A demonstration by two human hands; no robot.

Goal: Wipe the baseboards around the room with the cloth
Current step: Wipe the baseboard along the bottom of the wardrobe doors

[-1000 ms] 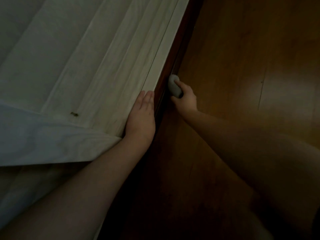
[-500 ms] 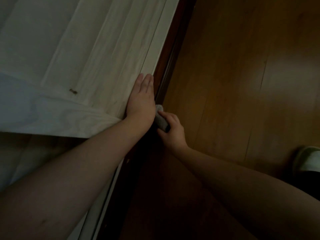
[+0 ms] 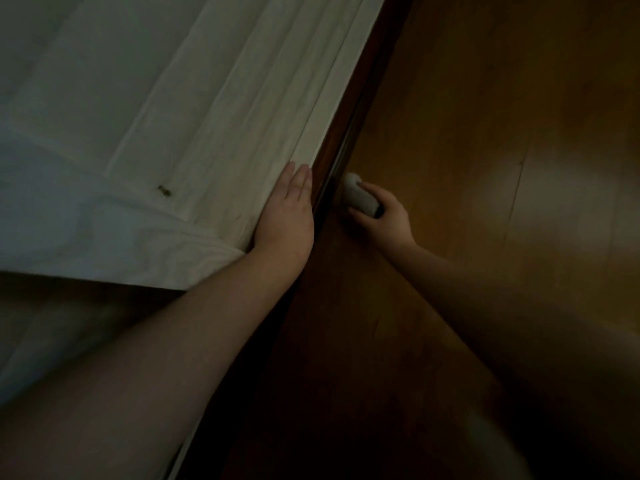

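The right hand (image 3: 384,216) gripped a rolled pale cloth (image 3: 358,195) against the dark baseboard (image 3: 341,147), its contact lost in shadow; the left hand (image 3: 287,213) lay flat, fingers straight, on white panelling (image 3: 214,126).

We see two bare forearms reaching in from the lower edge, and neither carries a sleeve, cuff, watch, band or ring that we can make out in the dim light. Our left hand (image 3: 287,209) shows its back, broad and smooth, with short rounded fingertips; no glove covers it. Our right hand (image 3: 384,216) is likewise ungloved, smaller in the view, its knuckles and wrist plain. Both forearms widen steadily toward the lower edge, full and rounded, where shadow swallows their outline. Any marks on them are too dark for us to tell, and we see no clothing
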